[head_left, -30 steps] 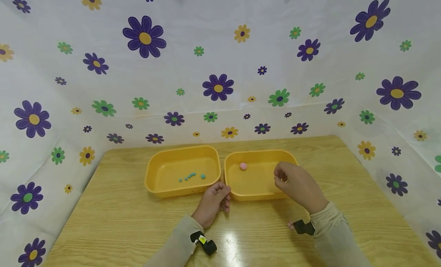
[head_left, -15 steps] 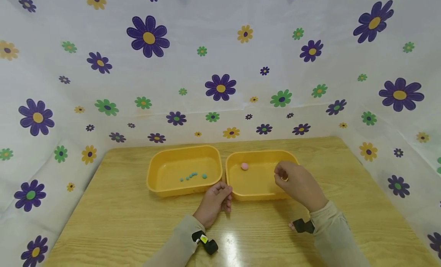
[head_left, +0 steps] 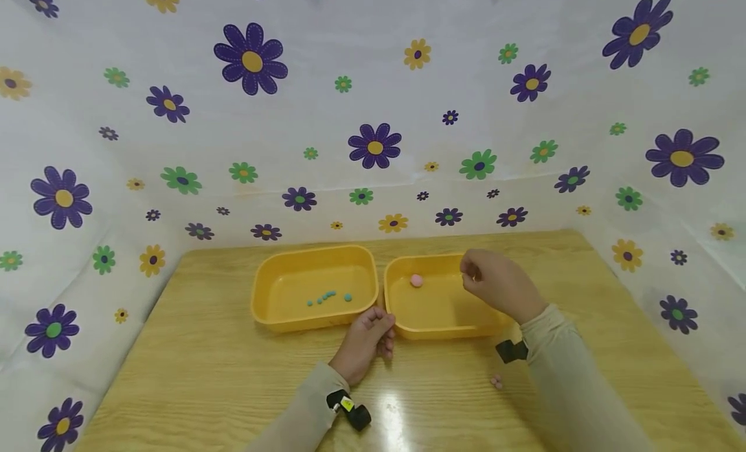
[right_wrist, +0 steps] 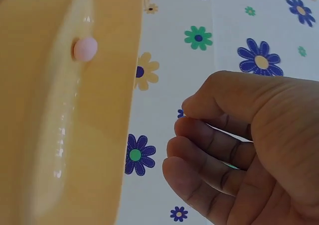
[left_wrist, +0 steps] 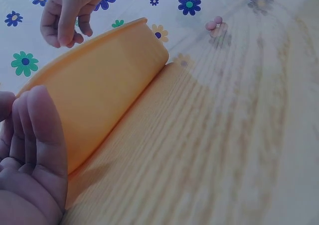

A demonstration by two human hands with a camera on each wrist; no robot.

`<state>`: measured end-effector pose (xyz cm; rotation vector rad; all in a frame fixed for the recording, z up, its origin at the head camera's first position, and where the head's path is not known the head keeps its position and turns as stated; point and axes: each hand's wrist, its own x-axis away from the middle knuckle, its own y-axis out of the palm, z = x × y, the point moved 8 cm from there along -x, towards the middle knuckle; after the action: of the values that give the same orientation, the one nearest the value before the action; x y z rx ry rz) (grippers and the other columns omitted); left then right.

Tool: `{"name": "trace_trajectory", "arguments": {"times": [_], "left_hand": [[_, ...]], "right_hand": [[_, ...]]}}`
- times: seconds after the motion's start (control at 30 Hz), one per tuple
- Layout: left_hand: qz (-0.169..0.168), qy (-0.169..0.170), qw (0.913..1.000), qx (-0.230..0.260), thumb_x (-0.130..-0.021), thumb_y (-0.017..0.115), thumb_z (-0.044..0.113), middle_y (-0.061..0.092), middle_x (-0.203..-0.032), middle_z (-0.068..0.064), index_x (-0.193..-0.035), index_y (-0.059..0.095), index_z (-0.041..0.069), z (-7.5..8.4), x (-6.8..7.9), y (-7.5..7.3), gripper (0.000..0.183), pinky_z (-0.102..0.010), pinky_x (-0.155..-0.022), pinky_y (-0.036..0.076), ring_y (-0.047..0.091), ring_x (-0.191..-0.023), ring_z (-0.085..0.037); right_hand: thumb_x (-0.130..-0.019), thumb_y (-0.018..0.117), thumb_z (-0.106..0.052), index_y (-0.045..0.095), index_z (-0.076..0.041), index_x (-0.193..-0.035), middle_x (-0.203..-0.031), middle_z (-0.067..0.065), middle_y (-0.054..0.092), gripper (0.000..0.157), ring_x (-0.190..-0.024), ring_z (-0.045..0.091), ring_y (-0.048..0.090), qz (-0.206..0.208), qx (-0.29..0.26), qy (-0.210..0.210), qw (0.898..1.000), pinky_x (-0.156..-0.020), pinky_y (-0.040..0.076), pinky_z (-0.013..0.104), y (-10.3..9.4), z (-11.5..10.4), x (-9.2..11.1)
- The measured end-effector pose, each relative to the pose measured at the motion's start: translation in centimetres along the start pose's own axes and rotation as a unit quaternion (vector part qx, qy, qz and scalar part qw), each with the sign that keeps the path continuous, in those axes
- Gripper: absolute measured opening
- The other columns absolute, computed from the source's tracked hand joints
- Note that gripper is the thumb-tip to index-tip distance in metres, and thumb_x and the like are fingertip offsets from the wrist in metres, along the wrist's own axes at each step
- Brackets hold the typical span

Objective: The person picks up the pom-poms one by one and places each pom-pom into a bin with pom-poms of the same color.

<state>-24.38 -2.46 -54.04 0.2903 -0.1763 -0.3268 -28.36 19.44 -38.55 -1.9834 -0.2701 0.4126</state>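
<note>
Two yellow trays stand side by side in the head view. The right tray (head_left: 443, 332) holds a pink ball (head_left: 416, 280) near its back left. In the left tray (head_left: 315, 323) lie several small blue balls (head_left: 329, 294). My left hand (head_left: 362, 345) is at the right tray's near left corner, fingers loosely curled, thumb by the rim; whether it touches is unclear. My right hand (head_left: 502, 282) hovers over the right tray's far right part. In the right wrist view its bent fingers (right_wrist: 197, 140) show nothing between them. The pink ball (right_wrist: 85, 49) lies apart from them.
Small pink balls (head_left: 496, 381) sit clustered on the wooden table (head_left: 280, 374), near my right forearm. A white flowered cloth (head_left: 326, 115) encloses the table at the back and sides. Each wrist carries a black strap device (head_left: 353, 412).
My right hand has lifted slightly toward the back of the right tray, uncovering more of the pink balls on the table. My left hand stays by the tray corner. The view shifts slightly.
</note>
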Motion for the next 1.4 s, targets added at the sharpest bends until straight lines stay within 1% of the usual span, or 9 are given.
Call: {"name": "trace_trajectory", "arguments": {"times": [0.27,0.37,0.5,0.63,0.77,0.97,1.1,1.23,1.4], "left_hand": [[0.002,0.004,1.0,-0.005,-0.106,0.061,0.024,0.061,-0.082,-0.001,-0.096,0.055,0.01,0.3,0.1,-0.3,0.018,-0.026,-0.058,0.053,0.058,-0.064,-0.012],[0.0,0.005,0.9999,-0.009,-0.106,0.061,0.024,0.06,-0.083,-0.002,-0.096,0.055,0.009,0.4,0.0,-0.3,0.019,-0.026,-0.057,0.053,0.057,-0.064,-0.012],[-0.002,0.006,1.0,-0.007,-0.106,0.06,0.024,0.06,-0.083,-0.002,-0.097,0.055,0.009,0.4,0.0,-0.1,0.018,-0.026,-0.057,0.052,0.057,-0.064,-0.012],[-0.003,0.004,1.0,-0.006,-0.106,0.061,0.023,0.06,-0.082,-0.001,-0.096,0.055,0.009,0.3,0.1,0.1,0.018,-0.025,-0.056,0.052,0.057,-0.063,-0.012],[-0.003,0.002,1.0,-0.009,-0.106,0.062,0.023,0.06,-0.082,-0.001,-0.096,0.055,0.009,0.2,0.1,0.2,0.018,-0.025,-0.056,0.052,0.057,-0.063,-0.012],[-0.005,0.002,1.0,-0.008,-0.106,0.062,0.023,0.06,-0.082,-0.001,-0.095,0.054,0.009,0.0,0.3,0.3,0.019,-0.026,-0.056,0.052,0.057,-0.063,-0.012],[-0.006,0.002,1.0,-0.005,-0.106,0.061,0.023,0.06,-0.082,-0.001,-0.095,0.054,0.009,0.0,0.3,0.3,0.019,-0.025,-0.056,0.052,0.057,-0.062,-0.012],[-0.006,0.002,1.0,-0.005,-0.106,0.061,0.023,0.06,-0.082,-0.001,-0.095,0.054,0.009,0.0,0.3,0.3,0.019,-0.026,-0.056,0.052,0.057,-0.062,-0.012],[-0.004,0.004,1.0,-0.007,-0.106,0.061,0.023,0.06,-0.083,-0.001,-0.096,0.054,0.009,0.0,0.1,0.0,0.019,-0.026,-0.057,0.052,0.057,-0.063,-0.012]], "right_hand": [[-0.091,0.07,-0.007,0.067,-0.007,-0.092,-0.084,0.003,0.066,0.003,-0.076,0.021,0.057,-0.113,0.041,0.0,0.993,-0.076,0.053,0.038,0.9,0.9,-4.9],[-0.091,0.07,-0.006,0.069,-0.007,-0.092,-0.085,0.003,0.067,0.002,-0.078,0.021,0.057,-0.163,0.061,0.002,0.985,-0.077,0.053,0.038,1.9,1.4,-6.4],[-0.089,0.069,-0.006,0.07,-0.011,-0.088,-0.083,-0.001,0.065,0.005,-0.077,0.018,0.057,-0.227,0.093,-0.021,0.969,-0.074,0.05,0.034,4.4,1.7,-7.9],[-0.085,0.069,-0.006,0.067,-0.016,-0.08,-0.078,-0.003,0.062,0.011,-0.07,0.016,0.055,-0.27,0.129,-0.049,0.953,-0.066,0.045,0.03,7.3,2.3,-8.8],[-0.083,0.068,-0.006,0.064,-0.016,-0.073,-0.072,-0.002,0.061,0.015,-0.063,0.015,0.056,-0.299,0.164,-0.051,0.939,-0.058,0.044,0.029,9.9,3.2,-9.0],[-0.08,0.07,-0.007,0.062,-0.016,-0.07,-0.067,-0.003,0.061,0.016,-0.06,0.015,0.055,-0.33,0.199,-0.065,0.921,-0.055,0.042,0.029,12.2,3.8,-8.8],[-0.079,0.071,-0.006,0.061,-0.017,-0.067,-0.065,-0.004,0.06,0.019,-0.059,0.015,0.053,-0.329,0.203,-0.084,0.918,-0.054,0.039,0.029,12.5,3.4,-8.8],[-0.081,0.073,-0.008,0.062,-0.017,-0.071,-0.07,-0.004,0.059,0.018,-0.065,0.016,0.052,-0.331,0.197,-0.08,0.919,-0.059,0.04,0.03,12.7,3.1,-8.9],[-0.084,0.08,-0.014,0.067,-0.017,-0.081,-0.079,-0.003,0.063,0.014,-0.074,0.016,0.056,-0.327,0.153,-0.068,0.93,-0.072,0.048,0.032,11.1,2.1,-8.8]]}}
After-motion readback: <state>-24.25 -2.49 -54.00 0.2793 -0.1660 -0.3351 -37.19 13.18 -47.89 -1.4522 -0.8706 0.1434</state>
